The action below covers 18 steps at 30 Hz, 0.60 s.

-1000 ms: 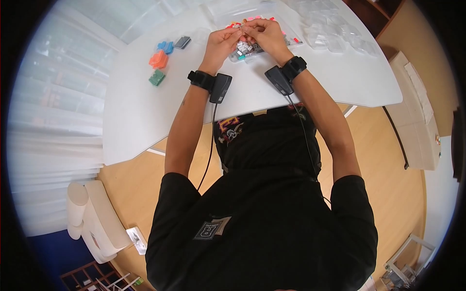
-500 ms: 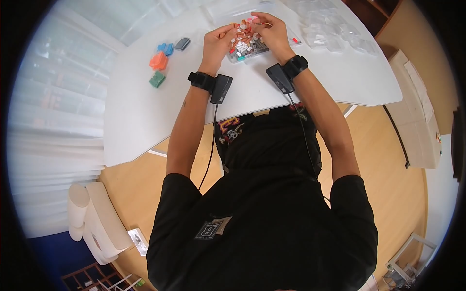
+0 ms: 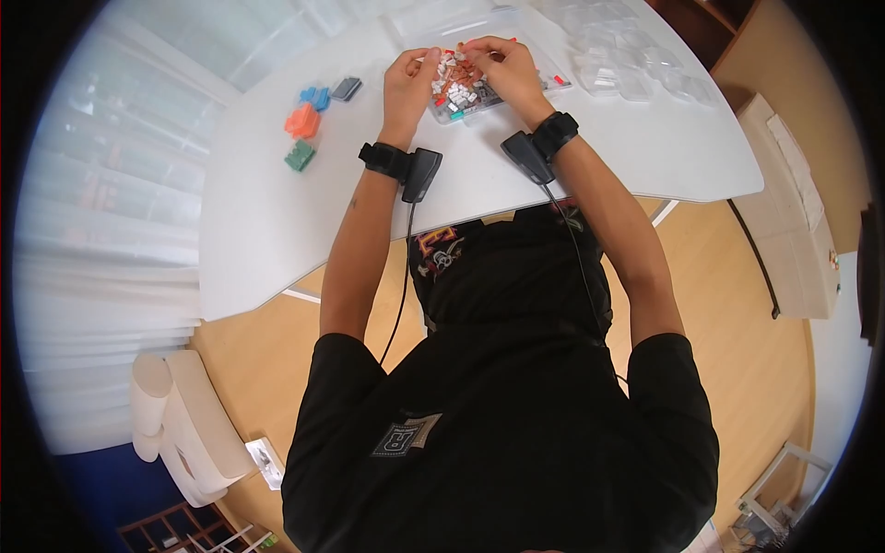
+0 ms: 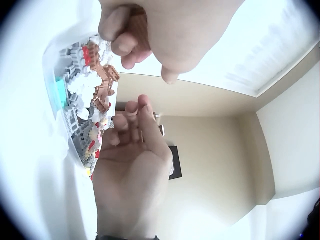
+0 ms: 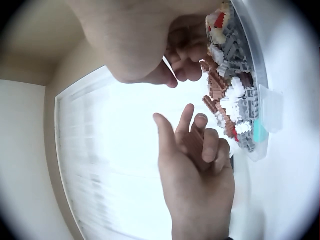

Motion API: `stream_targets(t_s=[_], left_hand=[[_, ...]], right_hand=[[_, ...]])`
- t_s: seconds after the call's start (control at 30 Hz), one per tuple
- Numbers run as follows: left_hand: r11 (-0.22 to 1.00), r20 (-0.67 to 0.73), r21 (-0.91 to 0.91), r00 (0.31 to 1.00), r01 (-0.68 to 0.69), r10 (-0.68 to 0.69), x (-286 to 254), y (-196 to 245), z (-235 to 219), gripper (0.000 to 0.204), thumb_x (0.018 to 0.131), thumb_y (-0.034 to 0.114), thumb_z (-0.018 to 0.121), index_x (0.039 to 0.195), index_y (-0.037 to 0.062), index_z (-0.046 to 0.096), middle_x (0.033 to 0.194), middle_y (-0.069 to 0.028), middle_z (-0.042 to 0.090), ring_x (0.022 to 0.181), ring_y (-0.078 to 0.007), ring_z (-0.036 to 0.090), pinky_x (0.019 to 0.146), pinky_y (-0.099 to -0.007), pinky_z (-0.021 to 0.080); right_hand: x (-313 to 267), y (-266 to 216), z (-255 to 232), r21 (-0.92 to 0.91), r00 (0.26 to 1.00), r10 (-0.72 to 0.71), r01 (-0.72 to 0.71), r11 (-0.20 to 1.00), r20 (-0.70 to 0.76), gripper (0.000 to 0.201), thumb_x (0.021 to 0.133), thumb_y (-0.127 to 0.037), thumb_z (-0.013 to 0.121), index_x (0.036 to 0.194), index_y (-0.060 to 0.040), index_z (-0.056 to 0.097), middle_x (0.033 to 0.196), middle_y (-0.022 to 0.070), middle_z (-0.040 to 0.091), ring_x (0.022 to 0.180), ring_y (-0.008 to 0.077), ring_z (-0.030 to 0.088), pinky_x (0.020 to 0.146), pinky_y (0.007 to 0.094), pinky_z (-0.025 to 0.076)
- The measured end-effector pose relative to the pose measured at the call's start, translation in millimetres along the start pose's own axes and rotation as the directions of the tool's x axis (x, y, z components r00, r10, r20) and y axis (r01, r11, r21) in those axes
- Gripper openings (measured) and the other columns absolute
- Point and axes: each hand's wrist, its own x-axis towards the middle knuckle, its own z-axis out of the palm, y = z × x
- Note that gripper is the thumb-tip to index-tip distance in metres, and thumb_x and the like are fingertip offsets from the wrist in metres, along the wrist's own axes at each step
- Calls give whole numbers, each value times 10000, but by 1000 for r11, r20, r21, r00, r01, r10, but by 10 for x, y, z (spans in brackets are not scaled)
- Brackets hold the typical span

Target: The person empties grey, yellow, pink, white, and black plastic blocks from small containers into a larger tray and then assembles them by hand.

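A clear plastic box [image 5: 271, 107] holds a heap of small building bricks: white bricks [image 4: 82, 87], brown bricks [image 4: 104, 80], grey ones and a few red ones. A teal piece [image 4: 61, 91] shows by the near wall. Over the box's left side, my left hand [image 3: 406, 90] holds a ridged brown brick piece [image 5: 192, 144] in its curled fingers, with the thumb stretched away. My right hand [image 3: 514, 78] hovers over the box's right part, its fingers loosely bent and no piece visible in them. A gap separates the two hands.
Blue [image 3: 315, 98], orange [image 3: 301, 121], green [image 3: 299, 156] and dark grey block pieces [image 3: 346, 88] lie left on the white table [image 3: 253, 221]. Several clear containers [image 3: 618, 55] stand at the far right. Each wrist wears a black strapped camera with a cable.
Both hands met over the box a second ago and have since parted. The left hand has shifted slightly left, and the right hand's raised fingers have come down closer to the bricks.
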Motion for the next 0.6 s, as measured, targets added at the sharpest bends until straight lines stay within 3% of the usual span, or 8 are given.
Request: stream_targets(t_s=[0.07, 0.13, 0.2, 0.23, 0.33, 0.4, 0.53, 0.6], left_hand=[[997, 20, -45, 998, 63, -62, 15, -23, -34, 421, 938, 315, 550, 1124, -62, 553, 749, -45, 605, 560, -62, 503, 489, -200, 433], [930, 320, -307, 942, 201, -98, 67, -147, -109, 539, 966, 434, 441, 1219, -42, 469, 739, -40, 563, 548, -53, 466, 441, -200, 329], [939, 313, -281, 944, 198, -106, -3, 1, -38, 560, 970, 457, 408, 1229, -37, 459, 727, -34, 558, 527, -50, 441, 435, -202, 285], [946, 303, -257, 946, 196, -113, -34, 60, -11, 581, 974, 479, 374, 1239, -32, 450, 715, -28, 552, 505, -46, 416, 429, -204, 241], [978, 368, -143, 926, 149, -87, -20, 35, -90, 478, 971, 398, 449, 1174, -29, 514, 704, -19, 571, 487, -46, 417, 431, -198, 274], [990, 352, -98, 934, 102, -61, -19, 33, -42, 400, 961, 343, 489, 1104, -25, 553, 697, -16, 577, 481, -44, 416, 432, -195, 284], [992, 298, -109, 954, 64, -29, -4, 1, -35, 217, 924, 200, 582, 909, -12, 628, 693, -16, 593, 493, -37, 429, 445, -185, 313], [994, 330, -84, 943, 64, -32, -9, 39, -67, 216, 931, 198, 561, 918, -11, 616, 709, -14, 581, 511, -35, 418, 466, -182, 315]], right_hand=[[-36, -27, 5, -33, 998, 21, -20, 999, 58, 122, 826, -90, 641, 902, -10, 693, 734, 44, 650, 610, 83, 584, 561, 231, 463], [-107, -159, 45, -66, 992, 44, -36, 997, 116, 120, 820, -103, 653, 888, -15, 698, 713, 36, 644, 616, 79, 583, 560, 224, 455], [-158, -246, 69, -211, 968, -6, 60, 976, 249, 118, 806, -121, 678, 871, -27, 705, 686, 21, 641, 631, 71, 579, 557, 219, 440], [-141, -215, 57, -211, 969, -6, 60, 976, 248, 118, 806, -121, 678, 871, -27, 705, 686, 21, 641, 631, 71, 579, 557, 219, 440], [-92, -114, 18, -230, 961, -75, 139, 963, 266, 146, 801, -139, 695, 860, -5, 697, 665, 25, 639, 597, 63, 567, 528, 207, 421], [-88, -134, -3, -82, 988, 44, -32, 996, 145, 196, 861, -174, 659, 933, 7, 686, 658, 7, 613, 593, 54, 535, 519, 201, 403], [-53, -139, -24, 58, 991, 70, -77, 995, 114, 183, 849, -147, 672, 844, 36, 674, 641, 33, 629, 524, 61, 543, 497, 186, 423], [-58, -133, -16, 84, 983, 114, -127, 988, 146, 173, 872, -136, 649, 863, 35, 672, 668, 35, 638, 551, 64, 557, 526, 189, 453]])
